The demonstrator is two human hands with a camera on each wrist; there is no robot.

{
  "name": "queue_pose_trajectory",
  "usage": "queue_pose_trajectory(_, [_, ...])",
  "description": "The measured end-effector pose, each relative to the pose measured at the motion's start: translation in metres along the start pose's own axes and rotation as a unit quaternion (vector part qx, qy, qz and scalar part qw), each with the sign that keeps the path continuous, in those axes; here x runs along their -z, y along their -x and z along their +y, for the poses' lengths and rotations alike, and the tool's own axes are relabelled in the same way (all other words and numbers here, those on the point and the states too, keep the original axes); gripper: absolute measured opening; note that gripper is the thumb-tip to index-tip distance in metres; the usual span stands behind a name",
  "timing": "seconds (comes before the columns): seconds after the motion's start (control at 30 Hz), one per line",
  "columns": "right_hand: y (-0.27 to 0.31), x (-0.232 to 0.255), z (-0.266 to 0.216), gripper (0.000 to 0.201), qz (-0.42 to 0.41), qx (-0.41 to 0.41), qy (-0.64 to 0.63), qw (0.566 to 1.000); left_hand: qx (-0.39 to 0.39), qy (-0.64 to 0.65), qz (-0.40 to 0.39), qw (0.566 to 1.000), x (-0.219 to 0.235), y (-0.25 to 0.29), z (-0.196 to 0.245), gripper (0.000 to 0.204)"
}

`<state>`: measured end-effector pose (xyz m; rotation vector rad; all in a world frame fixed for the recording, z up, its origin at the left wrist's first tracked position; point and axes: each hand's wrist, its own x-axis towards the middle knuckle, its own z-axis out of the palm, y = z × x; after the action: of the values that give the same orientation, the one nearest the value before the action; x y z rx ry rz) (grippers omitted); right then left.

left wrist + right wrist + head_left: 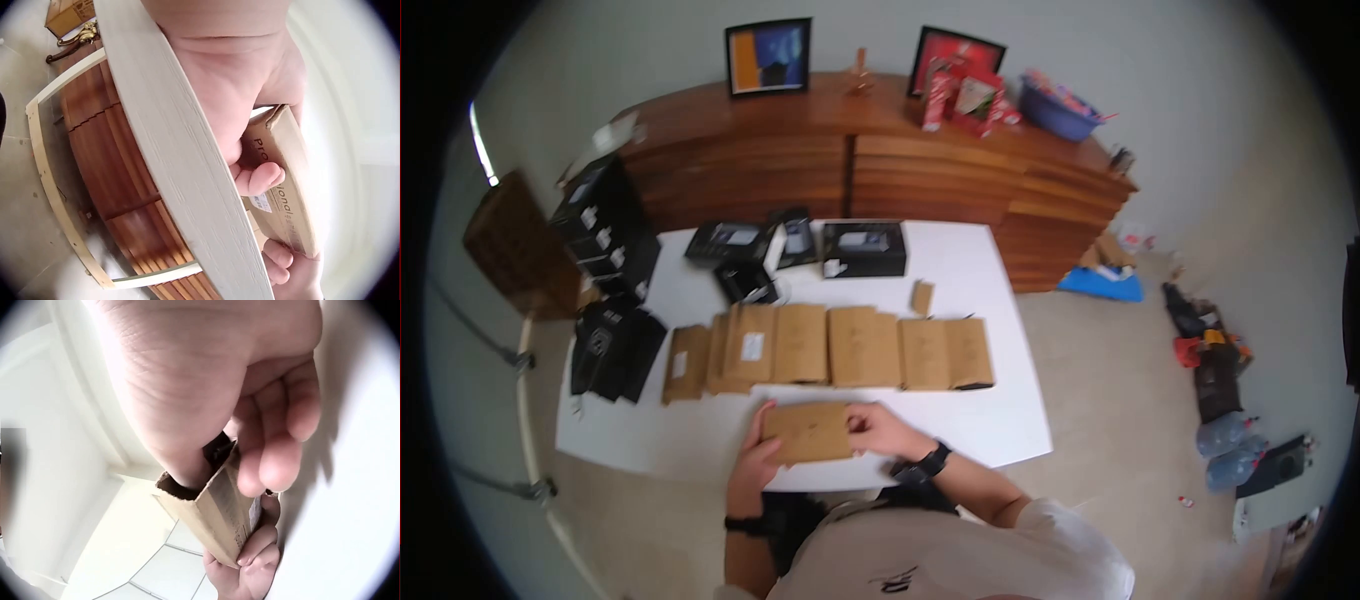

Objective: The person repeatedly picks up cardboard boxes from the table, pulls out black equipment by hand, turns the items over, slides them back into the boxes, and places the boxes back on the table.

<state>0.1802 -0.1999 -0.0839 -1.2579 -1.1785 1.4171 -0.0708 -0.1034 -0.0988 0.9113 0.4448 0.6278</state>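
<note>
A flat brown cardboard box (808,433) is held between both hands over the table's near edge. The left hand (754,462) grips its left end, thumb on the upper face; in the left wrist view that hand (231,94) holds the box (281,181), which carries printed lettering. At the box's right end is the right hand (884,432). In the right wrist view the end of the box (215,506) is uncovered, with the right hand's (206,381) thumb inside the opening and its fingers curled along the outside.
A row of brown boxes (802,343) crosses the white table (1010,400), with a small brown piece (922,297) behind it. Black boxes (864,249) stand at the back and are stacked at the left (607,228). Beyond is a wooden sideboard (930,180).
</note>
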Motion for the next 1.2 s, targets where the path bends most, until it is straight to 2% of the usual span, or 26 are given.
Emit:
queue_pose_trajectory(0.07, [0.001, 0.000, -0.006, 0.015, 0.000, -0.006, -0.001, 1.000, -0.007, 0.007, 0.019, 1.000, -0.003, -0.001, 0.000, 0.067])
queue_pose_trajectory(0.1, [0.003, 0.001, -0.012, 0.019, -0.026, 0.012, -0.006, 1.000, -0.002, 0.015, 0.028, 0.999, 0.000, -0.001, -0.002, 0.068])
queue_pose_trajectory(0.23, [0.005, -0.002, -0.015, 0.021, -0.006, 0.016, -0.050, 0.999, -0.051, 0.047, 0.024, 0.997, -0.003, 0.001, -0.003, 0.070])
queue_pose_trajectory(0.3, [-0.002, 0.000, 0.011, 0.023, -0.001, 0.017, -0.081, 0.997, -0.059, 0.058, 0.048, 0.995, -0.008, 0.000, -0.005, 0.069])
queue_pose_trajectory(0.37, [-0.001, -0.003, 0.001, 0.036, -0.027, 0.044, -0.055, 0.997, -0.065, 0.062, 0.031, 0.995, 0.002, -0.001, -0.008, 0.071])
queue_pose_trajectory(0.4, [-0.001, -0.003, 0.006, 0.049, -0.040, 0.051, -0.064, 0.996, -0.068, 0.075, 0.029, 0.994, 0.005, -0.001, -0.011, 0.071])
queue_pose_trajectory(0.47, [-0.003, -0.004, 0.011, 0.058, -0.046, 0.038, -0.097, 0.994, -0.085, 0.108, 0.093, 0.986, 0.007, -0.001, -0.022, 0.073])
queue_pose_trajectory(0.57, [-0.001, -0.006, 0.008, 0.061, -0.046, 0.025, -0.086, 0.995, -0.088, 0.086, 0.072, 0.990, 0.013, 0.002, -0.026, 0.076])
queue_pose_trajectory(0.6, [-0.005, -0.009, 0.010, 0.061, -0.056, 0.027, -0.104, 0.993, -0.084, 0.071, 0.086, 0.990, 0.016, 0.005, -0.023, 0.076])
queue_pose_trajectory(0.67, [-0.003, -0.005, 0.029, 0.053, -0.051, 0.011, -0.047, 0.998, -0.116, 0.060, 0.044, 0.990, 0.022, 0.004, -0.033, 0.082])
queue_pose_trajectory(0.73, [-0.005, 0.000, 0.041, 0.042, -0.071, 0.038, 0.021, 0.997, -0.047, -0.062, 0.057, 0.995, 0.027, 0.008, -0.031, 0.096])
queue_pose_trajectory(0.8, [-0.008, -0.003, 0.058, 0.021, -0.028, 0.069, 0.018, 0.997, -0.051, -0.174, 0.055, 0.982, 0.042, 0.008, -0.042, 0.112])
queue_pose_trajectory(0.83, [-0.011, 0.001, 0.076, 0.021, -0.017, 0.064, 0.019, 0.998, -0.046, -0.122, 0.020, 0.991, 0.034, 0.011, -0.032, 0.116])
queue_pose_trajectory(0.87, [-0.009, 0.002, 0.062, 0.021, -0.018, 0.052, -0.014, 0.998, -0.044, -0.069, -0.014, 0.997, 0.023, 0.010, -0.023, 0.119])
queue_pose_trajectory(0.93, [-0.003, 0.005, 0.032, 0.032, -0.010, 0.049, -0.042, 0.998, -0.030, -0.123, -0.032, 0.991, 0.023, 0.006, -0.018, 0.115])
queue_pose_trajectory(0.97, [-0.001, 0.012, 0.020, 0.036, -0.003, 0.050, 0.036, 0.998, -0.033, -0.121, -0.020, 0.992, 0.020, 0.006, -0.019, 0.113])
queue_pose_trajectory(1.0, [0.002, 0.009, 0.004, 0.037, 0.010, 0.047, -0.008, 0.999, -0.037, -0.115, -0.011, 0.993, 0.017, 0.008, -0.019, 0.110])
queue_pose_trajectory(1.03, [0.002, 0.014, 0.009, 0.037, 0.024, 0.052, 0.023, 0.998, -0.041, -0.110, 0.001, 0.993, 0.015, 0.009, -0.017, 0.110])
queue_pose_trajectory(1.1, [0.007, 0.017, -0.010, 0.033, 0.062, 0.066, 0.037, 0.995, -0.043, -0.105, 0.014, 0.993, 0.015, 0.012, -0.016, 0.109])
queue_pose_trajectory(1.2, [0.012, 0.024, -0.043, 0.040, 0.054, 0.078, 0.065, 0.993, -0.046, -0.082, 0.029, 0.995, 0.015, 0.017, -0.018, 0.108])
